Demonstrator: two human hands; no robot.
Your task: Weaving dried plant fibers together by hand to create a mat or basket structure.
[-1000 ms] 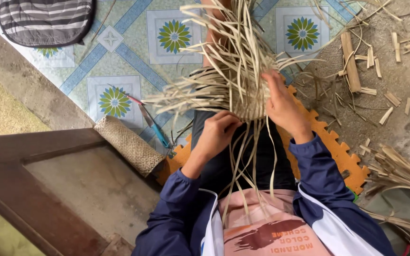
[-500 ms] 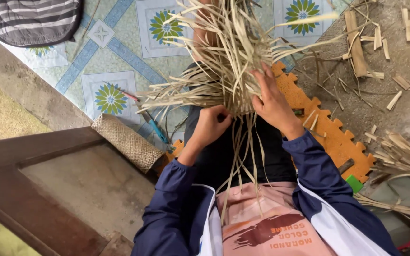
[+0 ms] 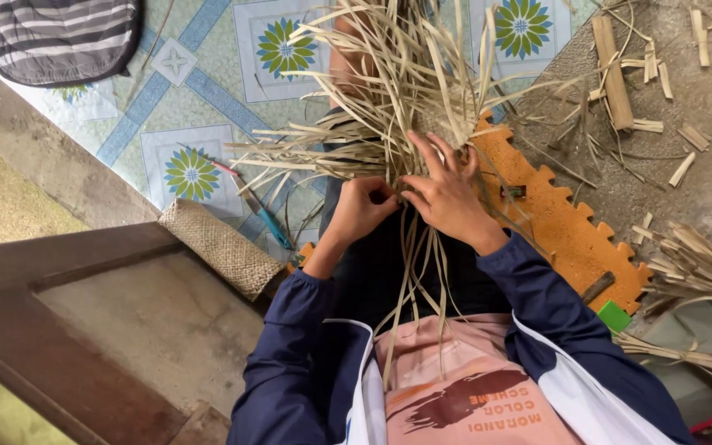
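Head view: the half-woven mat of pale dry strips [image 3: 397, 124] lies at twelve o'clock over the lap. The left hand [image 3: 362, 210] is curled shut, pinching strips at the woven edge; the right hand [image 3: 448, 194] lies open, fingers spread flat, pressing crossings down. Good weaving here probably needs even tension and strips kept flat, since they look stiff, ribbon-thin and brittle. An orange foam mat [image 3: 554, 222] with a toothed edge lies at two o'clock, and a tight-woven pouch [image 3: 220, 247] at nine.

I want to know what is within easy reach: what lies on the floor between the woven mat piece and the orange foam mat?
In the head view, blue-handled scissors lie on the tiled floor between the woven mat piece and the orange foam mat, under loose straw strips.
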